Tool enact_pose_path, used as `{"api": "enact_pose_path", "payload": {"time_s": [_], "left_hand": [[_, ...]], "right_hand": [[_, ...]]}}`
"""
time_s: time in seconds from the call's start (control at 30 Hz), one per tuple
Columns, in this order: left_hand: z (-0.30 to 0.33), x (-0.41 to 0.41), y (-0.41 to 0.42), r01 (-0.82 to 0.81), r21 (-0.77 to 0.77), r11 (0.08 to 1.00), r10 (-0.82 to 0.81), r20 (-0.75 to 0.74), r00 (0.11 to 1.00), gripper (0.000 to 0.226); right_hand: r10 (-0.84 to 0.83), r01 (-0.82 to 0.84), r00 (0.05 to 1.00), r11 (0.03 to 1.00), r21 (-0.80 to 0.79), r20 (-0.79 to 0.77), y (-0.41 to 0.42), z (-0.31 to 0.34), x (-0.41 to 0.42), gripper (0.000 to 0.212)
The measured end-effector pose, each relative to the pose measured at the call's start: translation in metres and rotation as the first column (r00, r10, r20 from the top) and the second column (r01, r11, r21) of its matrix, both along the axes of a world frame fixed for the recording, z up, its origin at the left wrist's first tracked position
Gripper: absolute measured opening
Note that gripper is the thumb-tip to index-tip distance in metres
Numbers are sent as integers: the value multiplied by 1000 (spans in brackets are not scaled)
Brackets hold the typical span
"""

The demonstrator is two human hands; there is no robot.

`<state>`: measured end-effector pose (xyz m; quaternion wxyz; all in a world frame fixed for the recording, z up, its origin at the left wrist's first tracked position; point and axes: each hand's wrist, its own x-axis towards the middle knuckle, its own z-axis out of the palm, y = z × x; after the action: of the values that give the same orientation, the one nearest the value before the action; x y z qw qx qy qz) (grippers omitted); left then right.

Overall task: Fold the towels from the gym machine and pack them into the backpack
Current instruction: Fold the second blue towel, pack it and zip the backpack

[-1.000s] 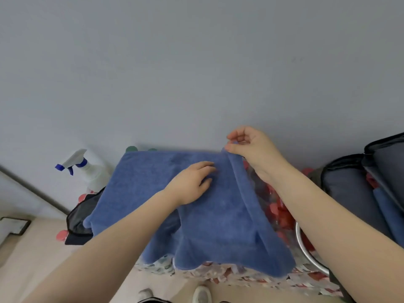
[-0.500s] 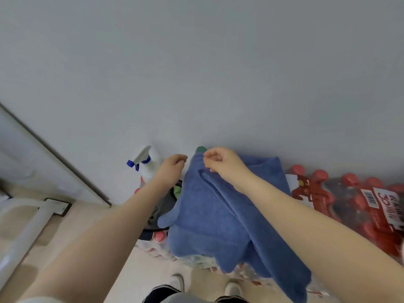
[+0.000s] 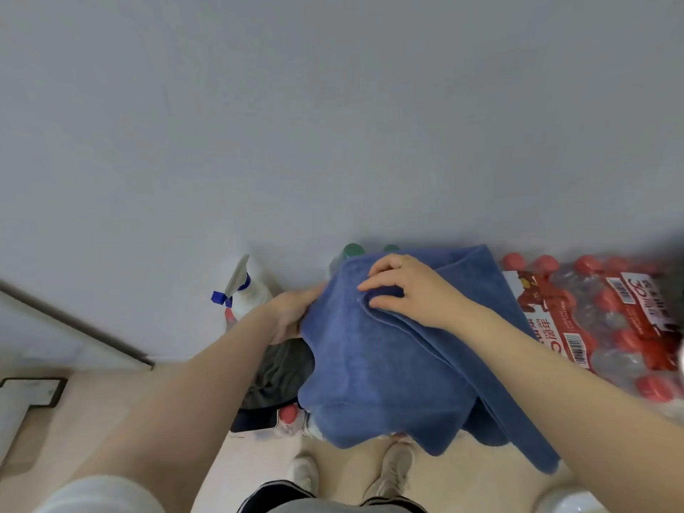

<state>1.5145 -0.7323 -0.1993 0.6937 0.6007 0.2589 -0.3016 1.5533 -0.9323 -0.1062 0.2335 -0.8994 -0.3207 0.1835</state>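
A blue towel (image 3: 388, 364) lies folded over on a stack of packed bottles against the wall, its lower edges hanging toward the floor. My left hand (image 3: 288, 314) grips the towel's left edge, with its fingers hidden under the cloth. My right hand (image 3: 411, 290) sits on top of the towel near the far edge and pinches the corner of the upper layer between thumb and fingers. That layer's edge runs from my thumb down to the right. The backpack is out of view.
A white spray bottle (image 3: 242, 290) with a blue nozzle stands left of the towel. A black bag-like object (image 3: 274, 375) lies under its left side. Shrink-wrapped red-capped bottles (image 3: 599, 327) fill the right. Green caps (image 3: 353, 249) show behind. My shoes (image 3: 392, 468) are below.
My right hand carried the towel's corner leftward across the towel, making a fold. My left hand moved from the towel's middle to its left edge. The view swung left, off the backpack.
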Motion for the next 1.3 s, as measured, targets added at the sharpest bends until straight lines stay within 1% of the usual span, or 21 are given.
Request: {"api": "enact_pose_path", "payload": {"time_s": [0.1, 0.17, 0.23, 0.27, 0.33, 0.4, 0.47, 0.5, 0.6, 0.67, 0.77, 0.83, 0.9, 0.97, 1.0, 1.03, 1.07, 1.13, 1.17, 1.23, 1.3], "left_hand": [[0, -4, 12, 100, -106, 989, -98, 28, 995, 50], [3, -7, 19, 120, -121, 985, -115, 47, 992, 49], [12, -11, 26, 143, -106, 984, -135, 77, 988, 42], [19, -12, 28, 128, -101, 987, -120, 85, 989, 37], [35, -14, 32, 37, -147, 989, -23, 100, 995, 31], [54, -14, 34, -40, -276, 960, 89, 168, 982, 33], [75, -16, 32, -20, -441, 897, 149, 259, 954, 37], [84, -18, 28, 15, -475, 880, 141, 290, 947, 38], [101, -27, 12, 130, -442, 888, 27, 331, 943, 48], [105, -32, 4, 147, -462, 874, -12, 283, 959, 43], [112, -43, -2, 44, -520, 853, 12, 103, 995, 37], [110, -45, -5, -35, -467, 884, 83, 83, 993, 29], [109, -44, -9, -143, -317, 938, 200, 155, 967, 22], [112, -43, -14, -233, -86, 969, 248, 328, 911, 12], [114, -43, -17, -275, 24, 961, 239, 427, 872, 12], [118, -43, -22, -312, 99, 945, 222, 509, 832, 12], [122, -43, -28, -338, 129, 932, 210, 569, 795, 12], [125, -45, -40, -340, 60, 939, 245, 579, 778, 11], [126, -46, -46, -333, -24, 943, 294, 534, 793, 10], [124, -48, -52, -336, -227, 914, 403, 418, 814, 8], [120, -51, -52, -334, -323, 885, 445, 377, 813, 11]], "right_hand": [[25, -24, 1000, 999, -31, 17, 6, 0, 0, 10], [22, -21, 1000, 999, -40, 21, 10, 2, -3, 3], [-9, 9, 1000, 1000, -1, 28, 13, 6, -6, 6], [-31, 30, 999, 999, 27, 27, 15, 9, -8, 7], [-70, 67, 997, 994, 91, 28, 21, 16, -13, 6], [-95, 90, 995, 977, 193, 18, 28, 22, -18, 9], [-105, 96, 994, 956, 278, 18, 32, 27, -21, 14], [-109, 99, 994, 948, 301, 18, 33, 28, -22, 15], [-123, 114, 992, 939, 324, 7, 32, 30, -26, 13], [-151, 139, 988, 936, 323, 14, 28, 28, -26, 12], [-243, 223, 970, 918, 327, 19, 19, 26, -26, 14], [-272, 253, 962, 907, 337, 8, 14, 29, -27, 19], [-266, 257, 964, 894, 366, -27, 10, 38, -33, 27], [-225, 250, 968, 879, 407, -109, 7, 52, -44, 27], [-192, 239, 970, 880, 410, -152, 7, 60, -49, 25], [-159, 220, 971, 890, 399, -181, 7, 67, -53, 22], [-136, 201, 972, 904, 378, -193, 9, 72, -56, 19], [-150, 196, 977, 915, 353, -154, 16, 73, -58, 15], [-190, 217, 976, 909, 356, -110, 19, 71, -58, 14], [-298, 292, 953, 880, 374, -43, 23, 64, -57, 11], [-378, 361, 925, 837, 411, -42, 24, 59, -57, 9]]}}
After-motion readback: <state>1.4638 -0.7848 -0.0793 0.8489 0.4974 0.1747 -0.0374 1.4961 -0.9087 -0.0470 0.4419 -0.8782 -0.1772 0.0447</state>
